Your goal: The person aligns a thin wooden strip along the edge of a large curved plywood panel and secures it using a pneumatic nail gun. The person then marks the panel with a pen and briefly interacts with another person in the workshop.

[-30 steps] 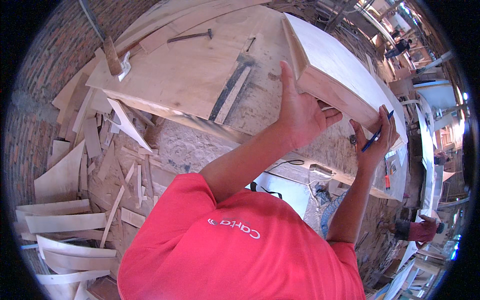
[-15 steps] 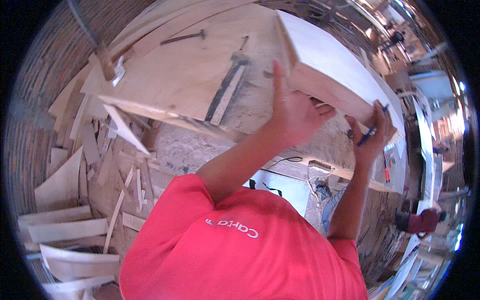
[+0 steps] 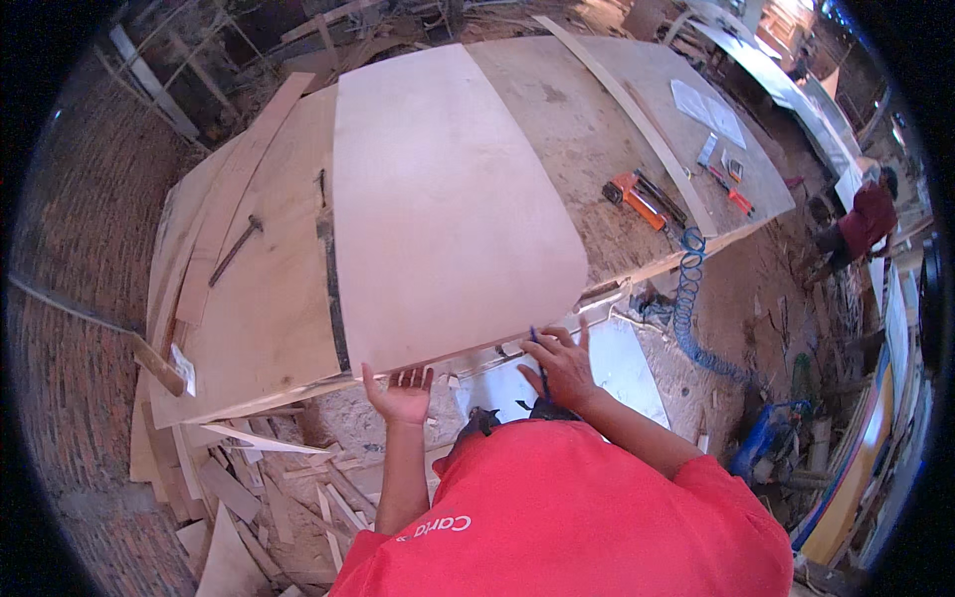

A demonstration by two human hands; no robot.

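Note:
A large pale plywood panel (image 3: 448, 199), with a rounded near right corner, lies flat across the worktable. My left hand (image 3: 403, 398) is at the panel's near left corner, palm up, fingertips against the near edge and thumb apart. Further right along that edge is my right hand (image 3: 565, 370), with a blue pen (image 3: 538, 348) held between its fingers. Its index finger and thumb reach toward the edge; whether they touch it, I cannot tell. The panel partly covers a dark-edged strip (image 3: 331, 269) on its left.
A hammer (image 3: 237, 249) lies left on the worktable (image 3: 269, 328). Right of the panel are an orange tool (image 3: 639, 199), red-handled pliers (image 3: 731, 191) and a long wood strip (image 3: 637, 114). A blue coiled hose (image 3: 686, 298) hangs down. Offcuts (image 3: 234, 488) litter the floor; another person (image 3: 865, 219) is at right.
The panel was tilted up at the right and now lies flat in front of me. Both hands have come to its near edge. My view has shifted, bringing the orange tool into sight.

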